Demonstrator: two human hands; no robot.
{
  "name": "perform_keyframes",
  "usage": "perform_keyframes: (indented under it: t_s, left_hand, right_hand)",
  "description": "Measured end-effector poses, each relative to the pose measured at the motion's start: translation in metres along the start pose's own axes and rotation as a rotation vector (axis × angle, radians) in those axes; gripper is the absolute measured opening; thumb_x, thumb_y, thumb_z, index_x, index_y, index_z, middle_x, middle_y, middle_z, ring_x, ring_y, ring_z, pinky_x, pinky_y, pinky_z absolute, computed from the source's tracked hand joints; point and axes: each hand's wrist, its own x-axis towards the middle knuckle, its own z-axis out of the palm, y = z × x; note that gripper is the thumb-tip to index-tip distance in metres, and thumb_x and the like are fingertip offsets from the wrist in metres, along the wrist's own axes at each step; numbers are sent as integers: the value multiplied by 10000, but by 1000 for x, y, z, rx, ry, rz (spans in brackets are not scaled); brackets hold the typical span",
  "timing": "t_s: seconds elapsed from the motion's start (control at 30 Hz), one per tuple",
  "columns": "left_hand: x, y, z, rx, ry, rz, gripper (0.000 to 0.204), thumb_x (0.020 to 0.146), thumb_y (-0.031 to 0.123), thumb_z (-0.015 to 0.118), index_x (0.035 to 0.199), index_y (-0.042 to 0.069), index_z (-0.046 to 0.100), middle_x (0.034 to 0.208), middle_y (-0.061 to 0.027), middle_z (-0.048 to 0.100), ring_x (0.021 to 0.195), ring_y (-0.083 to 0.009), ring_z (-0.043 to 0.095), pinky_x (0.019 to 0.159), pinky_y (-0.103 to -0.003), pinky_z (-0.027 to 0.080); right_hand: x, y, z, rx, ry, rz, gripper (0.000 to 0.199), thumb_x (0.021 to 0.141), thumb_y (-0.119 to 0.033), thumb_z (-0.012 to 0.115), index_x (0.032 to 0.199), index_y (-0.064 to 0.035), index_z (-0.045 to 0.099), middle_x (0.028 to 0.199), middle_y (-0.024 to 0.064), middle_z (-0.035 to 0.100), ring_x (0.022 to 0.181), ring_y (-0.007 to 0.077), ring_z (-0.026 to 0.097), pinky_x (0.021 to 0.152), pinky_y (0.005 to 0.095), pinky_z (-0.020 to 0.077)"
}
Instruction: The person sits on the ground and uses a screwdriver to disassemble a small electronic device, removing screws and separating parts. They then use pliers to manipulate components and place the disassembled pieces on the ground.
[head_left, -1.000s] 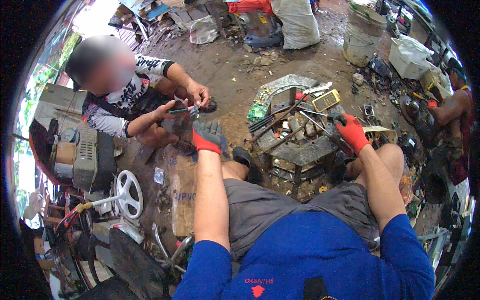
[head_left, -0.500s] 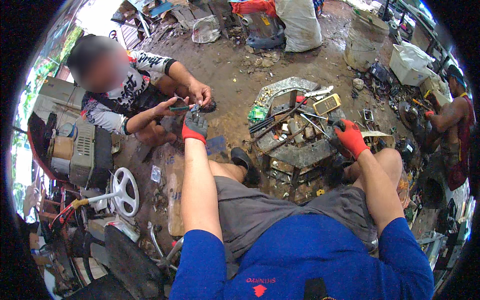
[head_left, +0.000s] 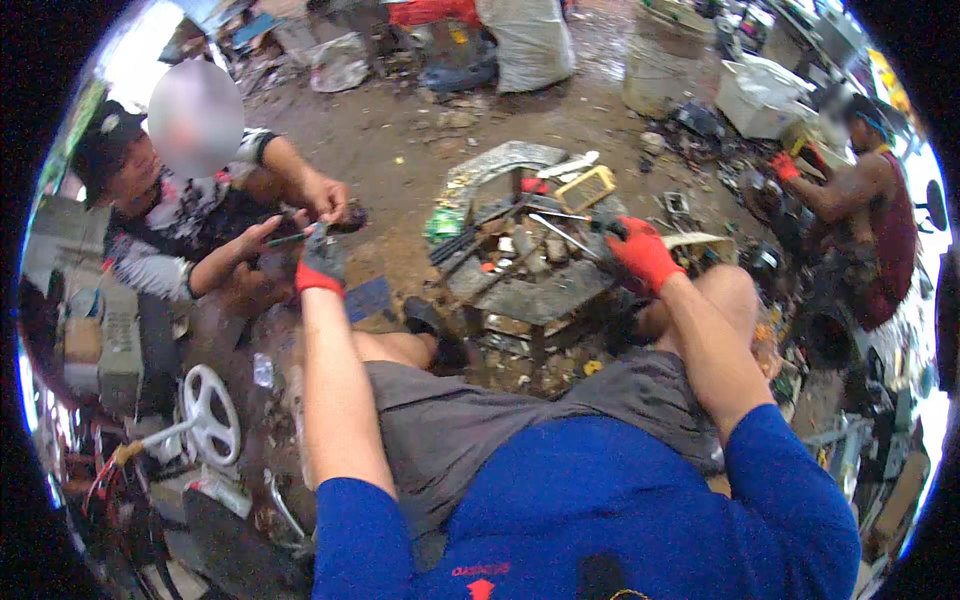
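Note:
My left hand [head_left: 321, 262], in a red and grey glove, reaches out to the hands of a person [head_left: 190, 215] crouching at the left. Its fingers are curled on one end of a thin dark tool [head_left: 287, 239], and that person's hand holds the other end. My right hand [head_left: 641, 251], in a red glove, grips the dark handle of a screwdriver-like tool [head_left: 566, 224]. The tool's metal shaft lies over a low, cluttered metal work stand [head_left: 530, 292] between my knees.
Metal scraps, rods and a yellow-framed part [head_left: 585, 187] cover the stand. A white wheel [head_left: 208, 415] and a small engine [head_left: 100, 345] sit at the left. A white sack [head_left: 528, 42], a bucket [head_left: 658, 62] and a white tub [head_left: 762, 92] stand behind. Another person [head_left: 862, 215] works at the right.
My left hand has moved up and away from me to meet the crouching person's hands. My right hand stays on the tool at the stand.

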Motion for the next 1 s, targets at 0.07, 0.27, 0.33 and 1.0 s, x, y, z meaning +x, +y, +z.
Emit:
perform_keyframes:
  t_s: [0.07, 0.27, 0.33, 1.0]
  left_hand:
    - [-3, 5, 2, 26, 11, -4, 66, 894, 154, 584, 898, 137, 648, 822, 67, 632, 706, -62, 555, 635, -245, 427]
    - [-13, -38, 39, 85, 91, -111, 114, 893, 144, 583, 990, 169, 636, 933, 96, 621, 807, -81, 561, 669, -259, 434]
    - [2, -8, 2, 62, 47, -61, 158, 900, 130, 554, 1034, 175, 625, 992, 84, 614, 847, -95, 564, 701, -259, 442]
    - [-14, -9, 5, -24, 26, -51, 290, 801, -31, 509, 1047, 82, 613, 930, -43, 628, 862, -217, 602, 855, -354, 497]
  right_hand:
    - [-3, -5, -3, -8, 42, -29, 494, 819, -371, 619, 1191, -45, 605, 1165, 209, 616, 1101, 366, 577, 951, 430, 456]
    - [-11, 20, -15, -93, 113, 67, 483, 827, -355, 614, 1207, -57, 594, 1196, 203, 596, 1131, 362, 555, 966, 422, 441]
    - [-7, 4, -6, -72, 127, 33, 495, 826, -350, 620, 1221, -53, 585, 1214, 207, 586, 1147, 362, 544, 978, 417, 433]
    - [-5, -7, -9, -44, 161, 34, 502, 831, -360, 618, 1212, -35, 594, 1181, 204, 606, 1100, 369, 575, 945, 428, 460]
